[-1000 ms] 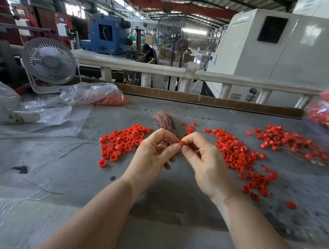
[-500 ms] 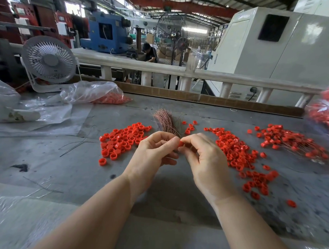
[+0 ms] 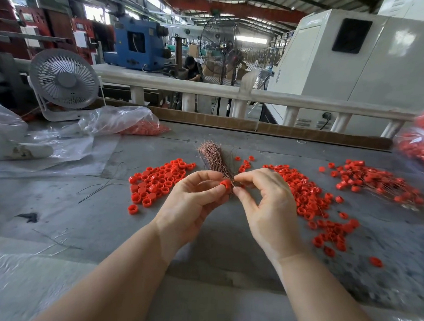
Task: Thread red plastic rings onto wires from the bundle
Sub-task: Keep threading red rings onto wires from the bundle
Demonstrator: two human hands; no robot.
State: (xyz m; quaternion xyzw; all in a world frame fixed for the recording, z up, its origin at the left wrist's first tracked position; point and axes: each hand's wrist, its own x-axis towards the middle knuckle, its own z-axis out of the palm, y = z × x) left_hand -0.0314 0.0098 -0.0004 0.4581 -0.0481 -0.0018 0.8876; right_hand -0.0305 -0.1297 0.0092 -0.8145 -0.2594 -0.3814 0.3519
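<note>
A bundle of thin copper-coloured wires (image 3: 214,155) fans upward on the grey table just behind my hands. My left hand (image 3: 195,203) pinches one red plastic ring (image 3: 225,184) between thumb and forefinger and also holds the base of the bundle. My right hand (image 3: 264,203) faces it, thumb and forefinger pinching a wire end beside the ring. Loose red rings (image 3: 157,182) lie in a pile to the left. A larger spread of rings (image 3: 308,199) lies to the right. Rings threaded on wires (image 3: 378,183) lie far right.
A white desk fan (image 3: 63,82) stands at the back left beside clear plastic bags (image 3: 121,121), one holding red rings. Another bag of rings (image 3: 418,148) sits at the right edge. Stray dark wires (image 3: 102,185) lie left of the pile. A white railing (image 3: 232,93) borders the table's far side.
My hands have parted a little. The red ring, earlier squeezed between both hands' fingertips, now shows clearly in my left fingers, and my right fingers have drawn slightly right.
</note>
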